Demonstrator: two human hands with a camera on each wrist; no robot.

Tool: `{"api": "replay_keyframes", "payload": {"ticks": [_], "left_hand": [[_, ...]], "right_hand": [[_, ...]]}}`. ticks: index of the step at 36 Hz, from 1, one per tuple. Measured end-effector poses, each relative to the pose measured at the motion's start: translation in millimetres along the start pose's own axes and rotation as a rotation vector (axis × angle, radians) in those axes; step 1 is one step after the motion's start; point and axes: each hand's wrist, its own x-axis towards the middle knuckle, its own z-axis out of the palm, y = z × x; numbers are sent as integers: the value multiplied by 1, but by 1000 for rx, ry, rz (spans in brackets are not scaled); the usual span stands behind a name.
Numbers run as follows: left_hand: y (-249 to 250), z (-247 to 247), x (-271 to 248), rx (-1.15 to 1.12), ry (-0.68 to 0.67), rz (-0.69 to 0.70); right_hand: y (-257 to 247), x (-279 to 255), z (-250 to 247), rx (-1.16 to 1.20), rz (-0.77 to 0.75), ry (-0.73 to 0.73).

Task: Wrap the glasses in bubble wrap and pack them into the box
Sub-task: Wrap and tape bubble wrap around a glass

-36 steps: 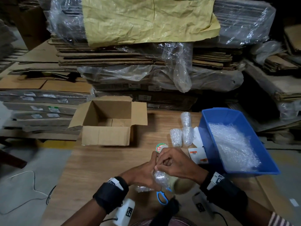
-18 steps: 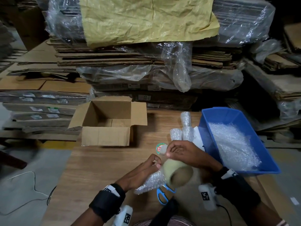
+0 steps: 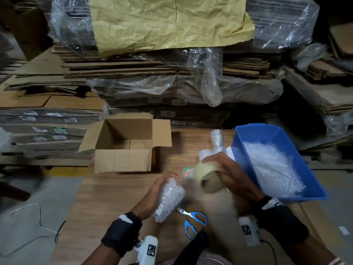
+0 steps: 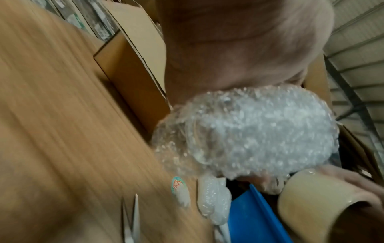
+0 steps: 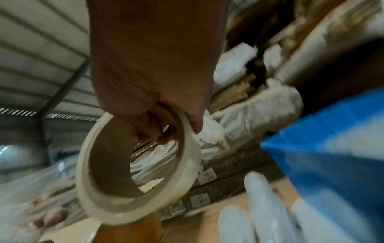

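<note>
My left hand [image 3: 162,190] grips a glass wrapped in bubble wrap [image 3: 169,199], held above the wooden table; the left wrist view shows the bundle [image 4: 255,131] close up under the palm. To its right my right hand [image 3: 227,175] holds a roll of clear tape [image 3: 207,178], with fingers hooked through the core [image 5: 133,166]. Three wrapped glasses [image 3: 215,139] lie on the table behind the roll, beside the blue bin. The open cardboard box [image 3: 124,159] stands at the back left; what shows of its inside is bare.
A blue plastic bin [image 3: 315,194] with bubble wrap sheets [image 3: 271,165] sits at the right. Blue-handled scissors [image 3: 194,221] lie on the table near me. A round sticker [image 3: 187,171] lies by the tape. Stacks of flat cardboard under plastic [image 3: 172,83] rise behind the table.
The hands have parted: the right hand has pulled the tape roll up and to the right, away from the bundle. The left hand has turned the wrapped glass and keeps hold of it.
</note>
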Motion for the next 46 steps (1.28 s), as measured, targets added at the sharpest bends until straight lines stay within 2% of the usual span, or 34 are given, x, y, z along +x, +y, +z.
{"api": "replay_keyframes", "payload": {"ticks": [5,8,11,15,18,22,25,29,33,39,43,46], "left_hand": [[13,-15,9,-52,3,-5],[27,-15,15,-132,27,17],[31,-10,21,-240,88,31],[29,-3,29,-359,239,28],[27,8,33,-404,307,-1],[29,17,37,-500,341,-31],[32,12,38,-578,312,-94],[30,9,37,-567,364,-138],[26,10,38,-484,459,-158],[30,16,42,-479,419,-126],[31,14,51,-494,451,-85],[31,15,56,-427,479,-62]], "right_hand": [[7,7,-39,-140,-42,-240],[4,15,-41,-148,-67,-277],[2,18,-27,-163,-111,-312],[3,15,2,-104,-90,-348],[2,17,24,-64,-21,-391],[4,16,52,-66,26,-348],[4,12,62,-50,94,-312],[1,5,71,2,174,-315],[-1,-4,72,131,259,-249],[0,-13,81,-97,257,-135],[14,-24,97,-359,145,-88],[21,-25,106,-376,152,-77]]}}
